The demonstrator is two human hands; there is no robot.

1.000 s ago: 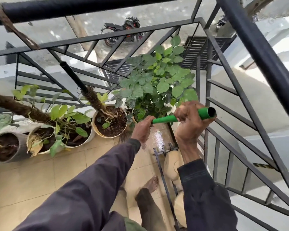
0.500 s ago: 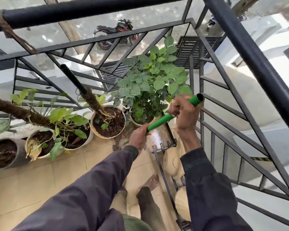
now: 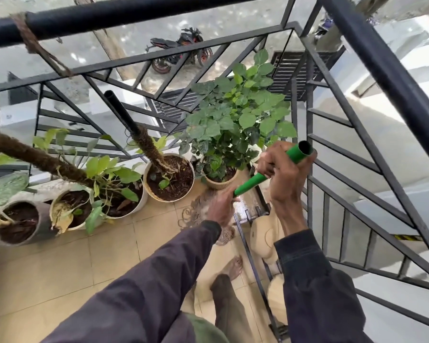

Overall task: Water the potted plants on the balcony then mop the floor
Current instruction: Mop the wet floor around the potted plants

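The mopping step is judged to be in hand: the soil in the pots looks dark and damp, and it is a mop that is held, not a can. The handle is gripped by both hands. The right hand is wrapped round it just below its open top end, and the left hand is closed round it lower down (that hand is blurred, so the exact lie of its fingers cannot be told). From the top end the handle slopes down and to the left. The mop head lies on the floor just beside the left hand, in front of the pot of the bushy plant. A wet sheen is seen on the floor to the right of the head, against a metal frame.

Little of the floor appears to have been covered; most of it looks dry. For the next move, the head would probably need to be drawn back along the floor toward the bare foot. The corner is tight, so the top end would have to be kept off the railing and the head off the pots.
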